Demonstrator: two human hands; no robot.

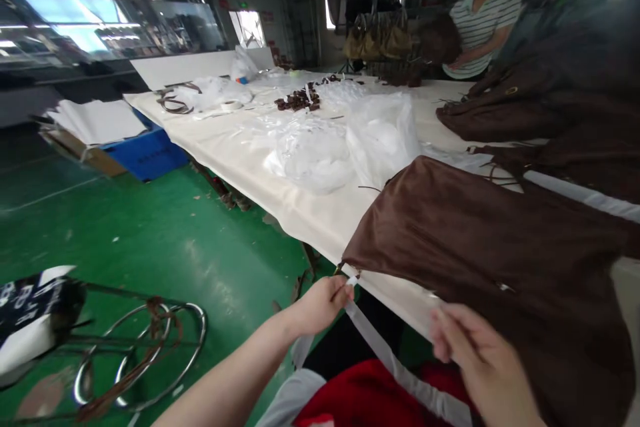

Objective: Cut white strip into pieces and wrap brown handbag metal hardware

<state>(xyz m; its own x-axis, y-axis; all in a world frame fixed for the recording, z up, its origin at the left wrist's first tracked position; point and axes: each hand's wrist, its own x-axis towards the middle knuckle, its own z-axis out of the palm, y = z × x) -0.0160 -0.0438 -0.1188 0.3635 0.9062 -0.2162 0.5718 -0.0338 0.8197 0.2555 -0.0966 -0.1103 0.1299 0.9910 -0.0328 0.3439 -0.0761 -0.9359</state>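
A large dark brown bag (450, 227) lies at the near right of the table and hangs over its edge. At the bag's left corner my left hand (325, 300) is closed, pinching a white wrapping strip (383, 343) beside a small metal fitting. From there the strip runs down across my lap toward the lower right. My right hand (480, 353) is in front of the bag's lower edge, slightly blurred. Its thumb and fingers are pinched together, and whatever is between them is too small to make out.
Clear plastic bags (320, 153) and small brown pieces (300, 99) lie on the white-covered table (240, 153). More brown bags (525, 93) are piled at right. A person (485, 27) stands at the far side. A blue crate (145, 153) and a metal-ringed stool (150, 353) are at left.
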